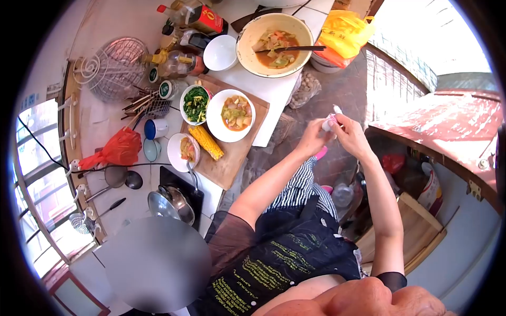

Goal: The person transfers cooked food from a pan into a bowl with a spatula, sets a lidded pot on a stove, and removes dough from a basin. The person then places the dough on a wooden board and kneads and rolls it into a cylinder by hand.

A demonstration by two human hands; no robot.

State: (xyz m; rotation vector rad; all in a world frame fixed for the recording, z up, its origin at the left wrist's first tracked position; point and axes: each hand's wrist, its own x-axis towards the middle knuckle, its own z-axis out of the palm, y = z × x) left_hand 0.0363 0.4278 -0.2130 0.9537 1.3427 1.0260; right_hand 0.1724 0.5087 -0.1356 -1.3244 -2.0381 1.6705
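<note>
My left hand (314, 138) and my right hand (351, 136) meet over the floor, right of the counter. Between their closed fingertips is a small white and pinkish thing (328, 124), too small to name surely. A white tip (337, 109) sticks out above my right fingers. Left of my hands, a wooden board (231, 167) on the counter carries a white bowl of stew (235, 117), a bowl of greens (195, 104) and a corn cob (206, 142). A smaller bowl (184, 152) with a spoon sits at its edge.
A large basin (274, 46) with chopsticks stands at the counter's far end, near bottles (182, 63). Beyond it is a yellow bag (345, 32). A lidded pot (176, 204) sits lower left, beside a grey blurred disc. A worn red surface (443, 121) lies right.
</note>
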